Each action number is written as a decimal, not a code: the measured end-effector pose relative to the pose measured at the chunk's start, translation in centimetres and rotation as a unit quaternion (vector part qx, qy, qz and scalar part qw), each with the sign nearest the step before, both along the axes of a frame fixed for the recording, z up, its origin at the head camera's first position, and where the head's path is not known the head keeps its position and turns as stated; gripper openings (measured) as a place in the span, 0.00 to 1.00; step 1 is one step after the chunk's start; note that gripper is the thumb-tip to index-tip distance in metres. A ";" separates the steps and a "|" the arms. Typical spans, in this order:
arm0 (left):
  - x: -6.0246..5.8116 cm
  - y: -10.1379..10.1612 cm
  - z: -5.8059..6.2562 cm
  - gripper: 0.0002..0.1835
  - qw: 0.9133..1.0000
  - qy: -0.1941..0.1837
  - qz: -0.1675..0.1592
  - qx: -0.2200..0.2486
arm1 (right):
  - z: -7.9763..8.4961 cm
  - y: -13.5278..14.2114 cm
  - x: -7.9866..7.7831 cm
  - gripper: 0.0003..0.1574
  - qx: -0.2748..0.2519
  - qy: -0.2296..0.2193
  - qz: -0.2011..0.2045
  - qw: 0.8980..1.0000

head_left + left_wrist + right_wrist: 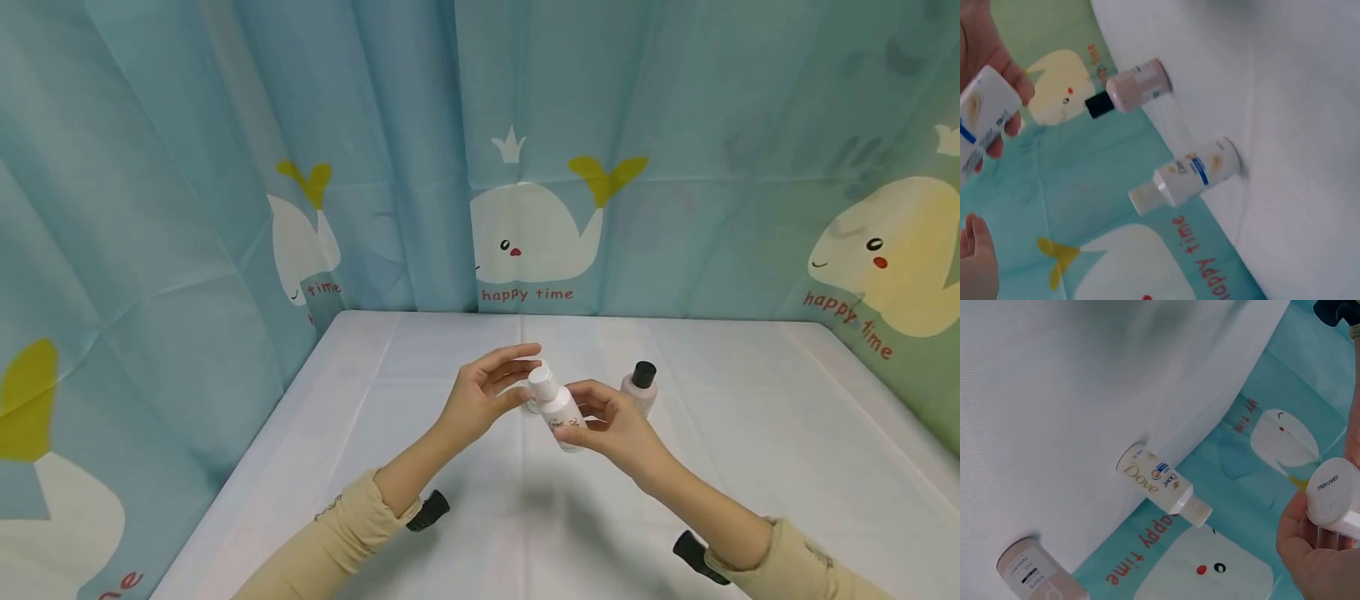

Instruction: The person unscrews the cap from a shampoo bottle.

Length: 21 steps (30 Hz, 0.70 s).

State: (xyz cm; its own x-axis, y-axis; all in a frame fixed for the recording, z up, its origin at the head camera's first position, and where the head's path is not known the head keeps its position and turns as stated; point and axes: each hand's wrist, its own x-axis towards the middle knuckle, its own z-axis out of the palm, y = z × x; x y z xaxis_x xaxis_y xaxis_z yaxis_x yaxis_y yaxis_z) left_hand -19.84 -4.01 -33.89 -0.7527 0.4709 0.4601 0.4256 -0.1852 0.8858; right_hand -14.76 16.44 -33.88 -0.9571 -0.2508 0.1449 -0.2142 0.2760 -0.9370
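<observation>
My right hand (618, 429) grips a small white bottle (561, 414) with a white cap, thumb on the near side, above the table. The bottle leans, its cap toward my left hand (483, 387). That hand's fingers are spread around the cap's far side, the thumb close to it; contact is unclear. In the left wrist view, the held bottle (988, 112) shows printed marks, and its cap is out of frame. A date code is on its base (1329, 494) in the right wrist view. Behind it stands a white Dove bottle (1155, 479), mostly hidden in the head view.
A pale pink bottle (640, 392) with a black cap stands behind my right hand. White cloth covers the table (420, 350). Blue curtains (405, 167) with whale prints hang along the back and sides. Black straps (429, 510) show at the sleeves.
</observation>
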 end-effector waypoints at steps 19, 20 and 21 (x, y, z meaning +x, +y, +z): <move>-0.5 -0.2 0.2 0.26 0.990 0.017 -0.131 -0.040 | -0.5 0.3 -0.1 0.28 0.005 0.002 0.004 1.000; -0.4 -0.1 0.2 0.26 0.992 0.012 -0.124 -0.037 | -0.5 0.3 -0.1 0.28 0.003 0.001 0.004 1.000; -0.3 -0.1 0.2 0.25 0.992 0.007 -0.117 -0.035 | -0.4 0.2 -0.1 0.28 0.003 0.002 0.005 1.000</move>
